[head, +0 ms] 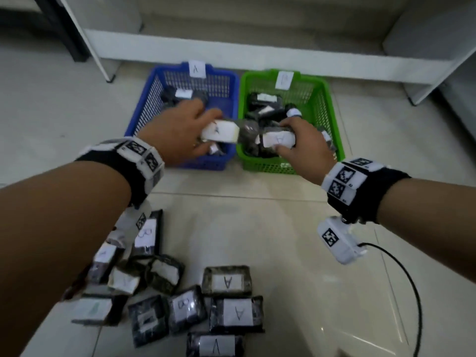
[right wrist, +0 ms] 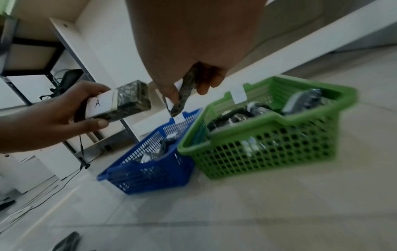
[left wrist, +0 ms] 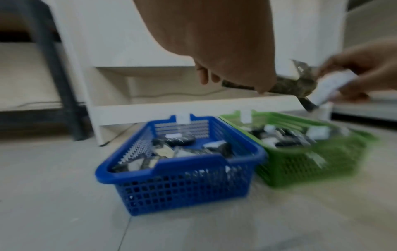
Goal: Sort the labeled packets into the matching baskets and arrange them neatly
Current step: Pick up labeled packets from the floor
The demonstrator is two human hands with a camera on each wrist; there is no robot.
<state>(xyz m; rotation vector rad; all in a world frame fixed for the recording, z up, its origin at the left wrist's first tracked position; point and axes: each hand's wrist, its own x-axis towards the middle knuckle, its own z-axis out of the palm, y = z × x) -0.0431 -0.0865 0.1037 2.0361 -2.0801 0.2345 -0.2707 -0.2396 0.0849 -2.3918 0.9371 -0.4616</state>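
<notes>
The left hand [head: 177, 130] hangs over the blue basket [head: 139, 119], tagged A, its grip curled round an A-labelled packet [head: 219, 131], so the step in hand looks like the drop into that basket; next it likely calls for lowering and letting go flat. The right hand [head: 304, 145] pinches a second packet [head: 277, 139] above the green basket [head: 332, 124]; its label reads unclear, perhaps A, worth checking against the basket tag first. More unsorted packets [head: 226, 282] lie on the floor nearer the person.

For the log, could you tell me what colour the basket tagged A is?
Blue basket, clearest in the head view.
</notes>
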